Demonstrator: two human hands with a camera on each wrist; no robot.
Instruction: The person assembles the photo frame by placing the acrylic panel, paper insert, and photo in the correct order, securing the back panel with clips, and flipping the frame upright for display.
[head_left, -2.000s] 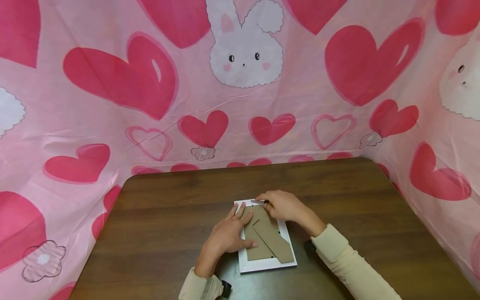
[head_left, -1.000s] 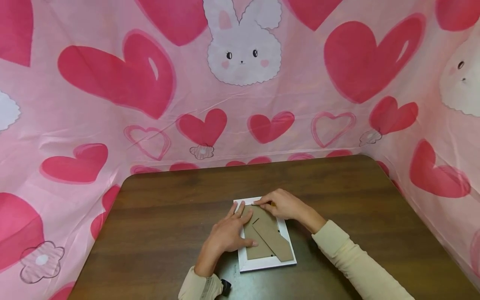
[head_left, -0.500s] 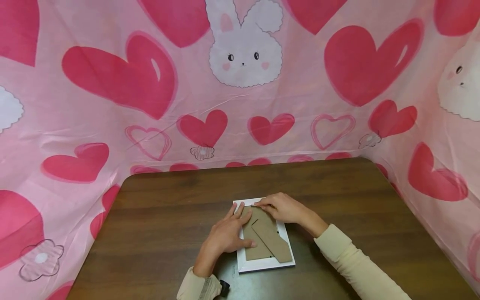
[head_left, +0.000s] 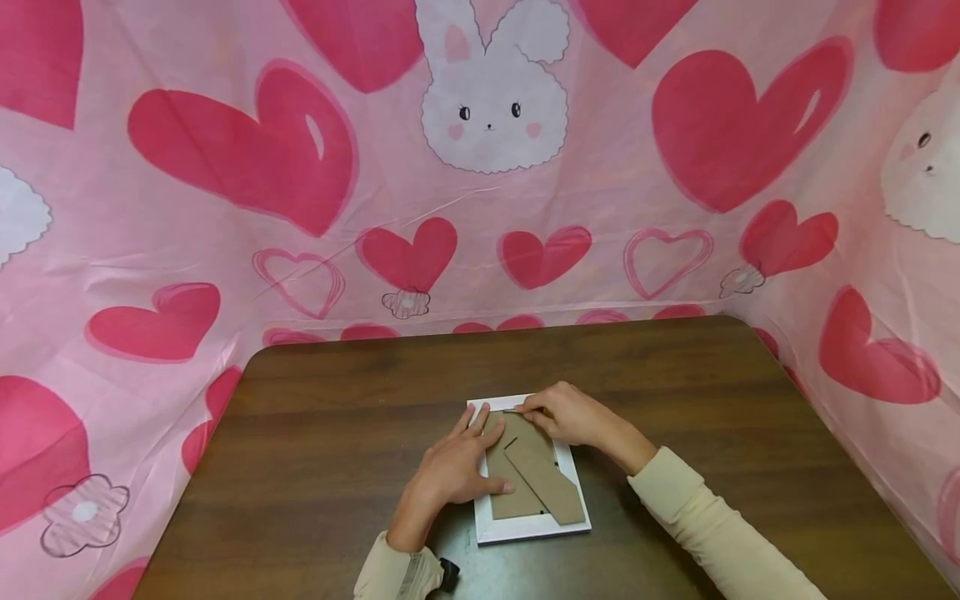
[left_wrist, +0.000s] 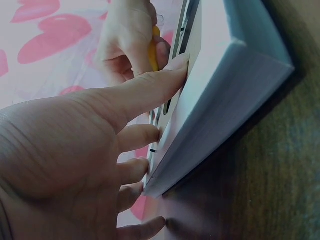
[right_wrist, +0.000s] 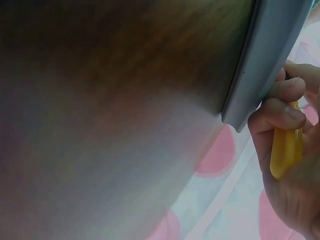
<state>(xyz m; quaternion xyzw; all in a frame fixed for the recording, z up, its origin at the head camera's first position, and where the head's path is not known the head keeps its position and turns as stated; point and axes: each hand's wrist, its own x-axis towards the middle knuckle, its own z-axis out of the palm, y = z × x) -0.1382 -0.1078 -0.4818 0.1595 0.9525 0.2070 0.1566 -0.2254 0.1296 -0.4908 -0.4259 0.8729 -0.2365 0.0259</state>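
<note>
A white picture frame (head_left: 517,529) lies face down on the table, its brown backing board (head_left: 510,502) and angled easel leg (head_left: 551,487) showing. My left hand (head_left: 453,473) rests spread over the frame's left side, thumb on the backing and fingertips near the far left corner. At the far edge, my right hand (head_left: 573,415) grips a yellow-handled tool (right_wrist: 286,152). The tool's thin tip is at the backing's far edge, mostly covered by the fingers. In the left wrist view, the yellow handle (left_wrist: 153,52) shows between the right hand's fingers.
The brown wooden table (head_left: 337,433) stretches out on both sides of the frame. Small dark tabs, such as this side tab (head_left: 557,464), sit along the backing's edges. A pink heart-and-rabbit cloth (head_left: 480,200) hangs behind and beside the table.
Two seconds ago more of the tool's thin grey end showed at the far edge. The right hand has since shifted slightly there. The left hand and frame stay put.
</note>
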